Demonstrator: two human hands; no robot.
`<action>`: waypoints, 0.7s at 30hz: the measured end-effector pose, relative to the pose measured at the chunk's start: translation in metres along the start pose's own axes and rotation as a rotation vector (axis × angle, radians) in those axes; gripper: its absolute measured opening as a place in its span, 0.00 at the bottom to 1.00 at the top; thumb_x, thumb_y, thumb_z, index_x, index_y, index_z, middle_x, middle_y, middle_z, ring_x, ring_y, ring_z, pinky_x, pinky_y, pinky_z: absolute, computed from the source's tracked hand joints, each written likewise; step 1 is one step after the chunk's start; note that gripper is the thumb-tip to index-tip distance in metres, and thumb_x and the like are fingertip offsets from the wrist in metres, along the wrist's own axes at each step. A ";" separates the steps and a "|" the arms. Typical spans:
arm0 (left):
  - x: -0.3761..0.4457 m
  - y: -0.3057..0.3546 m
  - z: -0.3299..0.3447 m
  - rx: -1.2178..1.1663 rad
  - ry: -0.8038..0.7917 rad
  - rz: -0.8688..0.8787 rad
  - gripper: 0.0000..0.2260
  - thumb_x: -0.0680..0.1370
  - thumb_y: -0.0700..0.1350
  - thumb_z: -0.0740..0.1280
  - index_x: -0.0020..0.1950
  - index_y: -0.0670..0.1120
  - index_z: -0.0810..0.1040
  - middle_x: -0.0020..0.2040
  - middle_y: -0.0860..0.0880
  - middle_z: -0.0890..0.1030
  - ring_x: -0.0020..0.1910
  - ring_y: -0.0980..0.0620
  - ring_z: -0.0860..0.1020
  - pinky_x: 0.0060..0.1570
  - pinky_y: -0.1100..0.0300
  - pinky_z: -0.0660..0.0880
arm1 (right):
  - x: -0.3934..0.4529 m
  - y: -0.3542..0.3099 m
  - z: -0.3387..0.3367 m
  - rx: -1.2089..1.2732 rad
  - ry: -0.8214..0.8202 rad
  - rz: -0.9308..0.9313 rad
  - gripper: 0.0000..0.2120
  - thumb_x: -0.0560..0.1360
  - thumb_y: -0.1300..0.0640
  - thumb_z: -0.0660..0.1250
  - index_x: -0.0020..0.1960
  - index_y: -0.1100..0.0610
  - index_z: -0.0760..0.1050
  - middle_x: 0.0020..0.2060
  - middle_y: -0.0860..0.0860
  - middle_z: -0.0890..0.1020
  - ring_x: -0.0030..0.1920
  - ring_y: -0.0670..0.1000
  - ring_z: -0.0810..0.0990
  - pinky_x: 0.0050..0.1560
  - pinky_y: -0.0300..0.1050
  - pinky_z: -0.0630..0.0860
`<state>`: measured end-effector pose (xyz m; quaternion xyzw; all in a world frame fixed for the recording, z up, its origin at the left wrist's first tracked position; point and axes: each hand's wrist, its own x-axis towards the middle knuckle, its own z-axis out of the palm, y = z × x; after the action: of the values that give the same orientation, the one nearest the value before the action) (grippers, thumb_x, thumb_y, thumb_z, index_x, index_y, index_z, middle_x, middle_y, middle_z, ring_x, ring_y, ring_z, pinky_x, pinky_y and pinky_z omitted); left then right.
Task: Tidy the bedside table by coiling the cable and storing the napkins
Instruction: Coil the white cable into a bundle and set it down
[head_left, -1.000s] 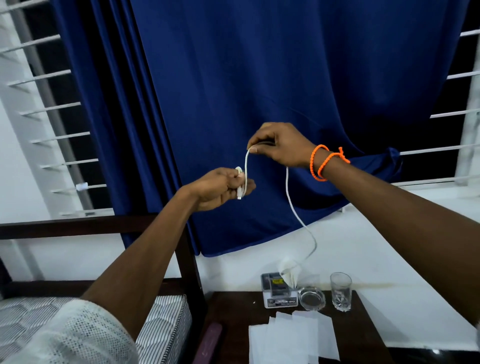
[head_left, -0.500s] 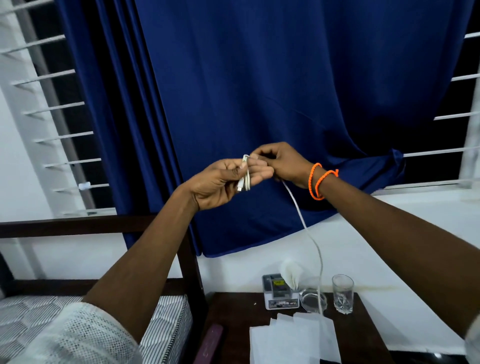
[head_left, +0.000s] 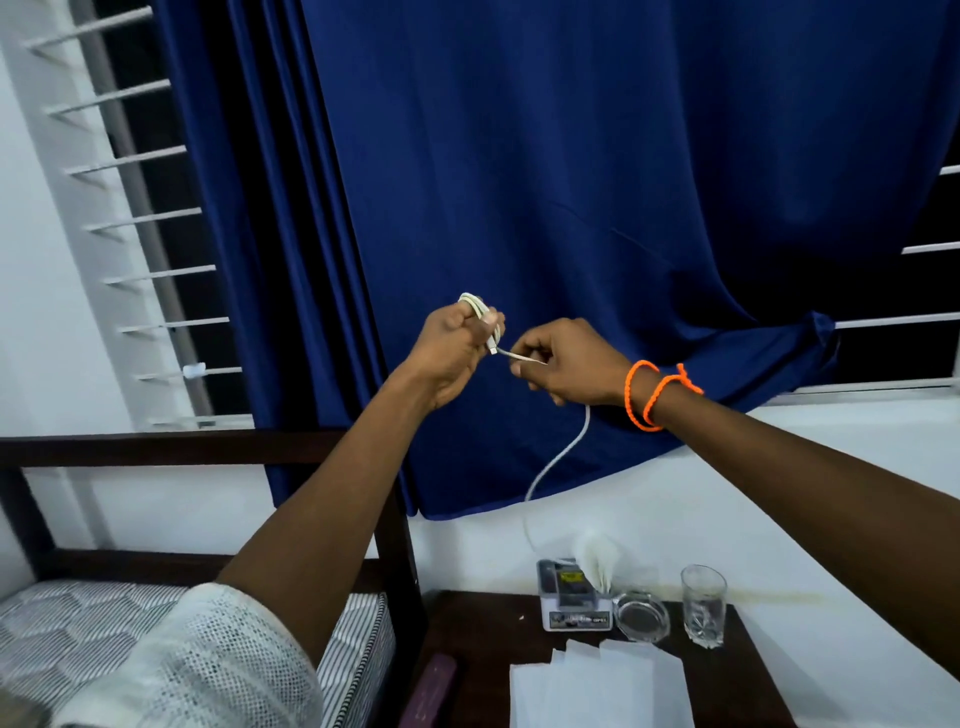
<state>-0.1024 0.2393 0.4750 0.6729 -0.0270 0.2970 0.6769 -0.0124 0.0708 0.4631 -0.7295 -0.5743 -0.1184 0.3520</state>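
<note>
Coiling a thin white cable (head_left: 558, 457) above the bedside table (head_left: 483, 629).
Left hand (head_left: 452, 348) grips the bunched loops; right hand (head_left: 566, 364) pinches the strand, its tail dangling. White napkins (head_left: 597, 686) fan along the table's front edge.

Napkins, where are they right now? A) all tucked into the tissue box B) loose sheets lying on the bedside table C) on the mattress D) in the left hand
B: the napkins lie spread as loose white sheets on the near part of the bedside table, while the left hand and right hand hold only the cable.
</note>
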 end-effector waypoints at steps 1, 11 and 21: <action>0.000 -0.003 -0.001 0.116 0.025 0.028 0.05 0.81 0.37 0.66 0.46 0.44 0.75 0.47 0.55 0.82 0.50 0.57 0.81 0.57 0.59 0.79 | 0.000 -0.002 -0.001 -0.035 -0.013 -0.001 0.06 0.78 0.55 0.67 0.45 0.54 0.81 0.31 0.50 0.84 0.23 0.46 0.81 0.36 0.45 0.83; -0.026 -0.002 0.001 0.896 -0.144 -0.025 0.07 0.79 0.36 0.65 0.41 0.39 0.76 0.41 0.41 0.78 0.42 0.46 0.76 0.52 0.43 0.78 | 0.006 -0.014 -0.032 -0.248 -0.104 -0.142 0.02 0.74 0.58 0.72 0.47 0.54 0.82 0.37 0.46 0.84 0.35 0.42 0.81 0.42 0.41 0.77; -0.034 0.003 0.010 1.042 -0.440 -0.090 0.07 0.78 0.33 0.61 0.43 0.44 0.71 0.42 0.46 0.73 0.41 0.50 0.70 0.46 0.53 0.73 | 0.011 -0.009 -0.039 -0.153 -0.111 -0.165 0.05 0.75 0.62 0.73 0.50 0.55 0.82 0.44 0.45 0.85 0.48 0.43 0.83 0.53 0.44 0.81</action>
<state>-0.1283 0.2175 0.4641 0.9647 0.0113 0.0948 0.2456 -0.0079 0.0545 0.5015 -0.7099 -0.6404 -0.1500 0.2520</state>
